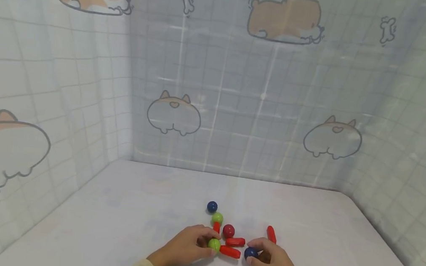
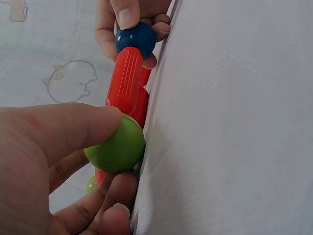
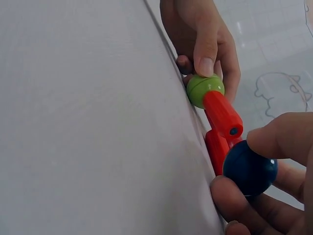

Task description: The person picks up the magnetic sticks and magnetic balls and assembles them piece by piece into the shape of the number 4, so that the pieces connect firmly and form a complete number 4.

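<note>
My left hand (image 1: 191, 246) pinches a green ball (image 1: 214, 245) between thumb and fingers, low over the white surface. From that ball a red ridged stick (image 1: 230, 252) points toward my right hand (image 1: 276, 262). There, thumb and fingertips pinch a dark blue ball (image 1: 251, 254), close to the stick's free end. A small dark dot marks that stick end (image 3: 234, 131) in the right wrist view. Just behind lies another red stick (image 1: 235, 242), against a dark red ball (image 1: 229, 230). A third red stick (image 1: 217, 226) runs from near my left fingertips to a second green ball (image 1: 217, 218).
A second blue ball (image 1: 212, 207) sits beside the far green ball. One loose red stick (image 1: 271, 234) lies just beyond my right hand. White cloth covers the tabletop (image 1: 146, 203), and a gridded curtain with cartoon dogs (image 1: 231, 143) encloses it at the back and sides.
</note>
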Action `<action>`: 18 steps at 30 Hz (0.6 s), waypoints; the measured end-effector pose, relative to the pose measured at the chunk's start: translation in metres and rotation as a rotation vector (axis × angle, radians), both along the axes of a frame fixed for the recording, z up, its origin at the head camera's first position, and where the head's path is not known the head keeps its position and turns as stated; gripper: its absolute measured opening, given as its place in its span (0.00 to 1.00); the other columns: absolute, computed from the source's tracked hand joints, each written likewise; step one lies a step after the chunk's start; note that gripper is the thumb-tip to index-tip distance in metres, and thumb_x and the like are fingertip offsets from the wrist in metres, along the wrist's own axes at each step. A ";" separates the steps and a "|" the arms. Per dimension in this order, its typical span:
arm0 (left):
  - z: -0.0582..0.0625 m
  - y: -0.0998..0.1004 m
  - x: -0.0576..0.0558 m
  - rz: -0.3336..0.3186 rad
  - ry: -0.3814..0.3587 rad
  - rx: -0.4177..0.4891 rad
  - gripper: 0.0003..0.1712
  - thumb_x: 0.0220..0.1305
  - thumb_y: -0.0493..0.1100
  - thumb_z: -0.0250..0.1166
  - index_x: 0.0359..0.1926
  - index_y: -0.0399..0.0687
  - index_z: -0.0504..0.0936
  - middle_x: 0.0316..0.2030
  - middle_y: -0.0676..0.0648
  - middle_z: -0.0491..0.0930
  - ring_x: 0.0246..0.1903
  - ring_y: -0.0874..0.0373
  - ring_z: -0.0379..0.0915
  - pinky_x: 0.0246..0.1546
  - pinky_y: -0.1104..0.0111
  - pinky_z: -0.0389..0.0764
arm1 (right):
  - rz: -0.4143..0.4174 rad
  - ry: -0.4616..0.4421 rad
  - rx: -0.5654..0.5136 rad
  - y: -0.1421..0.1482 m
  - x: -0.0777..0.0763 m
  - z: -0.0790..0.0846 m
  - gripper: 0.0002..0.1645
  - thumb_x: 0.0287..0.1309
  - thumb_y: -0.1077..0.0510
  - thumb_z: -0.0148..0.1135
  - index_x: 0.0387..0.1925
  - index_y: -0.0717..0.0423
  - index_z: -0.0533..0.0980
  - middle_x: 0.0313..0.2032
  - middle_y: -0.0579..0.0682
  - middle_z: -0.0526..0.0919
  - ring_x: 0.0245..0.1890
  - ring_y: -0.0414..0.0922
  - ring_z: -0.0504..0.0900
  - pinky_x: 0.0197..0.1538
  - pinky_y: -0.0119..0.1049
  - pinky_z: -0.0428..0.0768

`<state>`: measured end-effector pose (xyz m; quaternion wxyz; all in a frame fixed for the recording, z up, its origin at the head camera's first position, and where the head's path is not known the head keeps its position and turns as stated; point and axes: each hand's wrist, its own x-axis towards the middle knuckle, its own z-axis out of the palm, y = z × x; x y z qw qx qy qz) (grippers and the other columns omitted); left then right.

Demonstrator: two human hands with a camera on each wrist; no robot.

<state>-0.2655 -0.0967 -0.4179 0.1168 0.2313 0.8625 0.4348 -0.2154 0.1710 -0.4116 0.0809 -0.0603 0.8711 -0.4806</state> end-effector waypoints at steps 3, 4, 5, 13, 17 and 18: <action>0.000 0.001 0.000 -0.001 -0.002 0.004 0.17 0.55 0.47 0.73 0.47 0.63 0.84 0.33 0.58 0.77 0.34 0.59 0.73 0.36 0.68 0.78 | 0.023 -0.001 0.003 0.001 0.000 0.000 0.24 0.53 0.47 0.71 0.47 0.55 0.78 0.36 0.47 0.80 0.33 0.46 0.76 0.40 0.41 0.81; 0.000 0.001 0.000 0.000 -0.001 0.003 0.17 0.55 0.47 0.73 0.47 0.63 0.84 0.33 0.58 0.77 0.34 0.59 0.73 0.36 0.68 0.78 | 0.031 0.000 0.002 0.001 0.000 0.000 0.23 0.53 0.47 0.71 0.47 0.54 0.78 0.36 0.47 0.80 0.33 0.46 0.76 0.40 0.40 0.81; 0.000 0.002 -0.001 0.003 -0.002 0.004 0.17 0.55 0.47 0.73 0.47 0.64 0.84 0.33 0.58 0.77 0.34 0.59 0.73 0.37 0.68 0.78 | 0.039 0.002 0.002 0.001 0.000 0.000 0.23 0.53 0.47 0.71 0.47 0.54 0.78 0.36 0.47 0.80 0.33 0.46 0.76 0.40 0.40 0.81; 0.000 0.001 0.000 0.004 0.008 -0.009 0.16 0.55 0.48 0.73 0.47 0.64 0.84 0.33 0.59 0.77 0.34 0.60 0.72 0.37 0.68 0.77 | 0.073 -0.007 0.001 0.000 0.000 -0.001 0.23 0.53 0.47 0.71 0.47 0.53 0.78 0.35 0.47 0.80 0.33 0.46 0.75 0.40 0.40 0.80; 0.001 0.002 0.000 0.003 0.008 -0.009 0.16 0.55 0.48 0.73 0.47 0.64 0.84 0.33 0.59 0.77 0.34 0.60 0.72 0.37 0.68 0.78 | 0.069 -0.015 0.006 -0.001 0.000 0.000 0.22 0.53 0.47 0.71 0.46 0.53 0.78 0.34 0.47 0.80 0.33 0.46 0.76 0.41 0.41 0.80; 0.001 0.002 0.000 0.004 0.006 -0.012 0.16 0.55 0.48 0.73 0.47 0.64 0.84 0.32 0.59 0.77 0.34 0.60 0.72 0.37 0.68 0.78 | 0.068 -0.014 0.007 -0.001 0.000 -0.001 0.22 0.53 0.47 0.71 0.46 0.53 0.78 0.34 0.47 0.80 0.33 0.46 0.76 0.41 0.41 0.81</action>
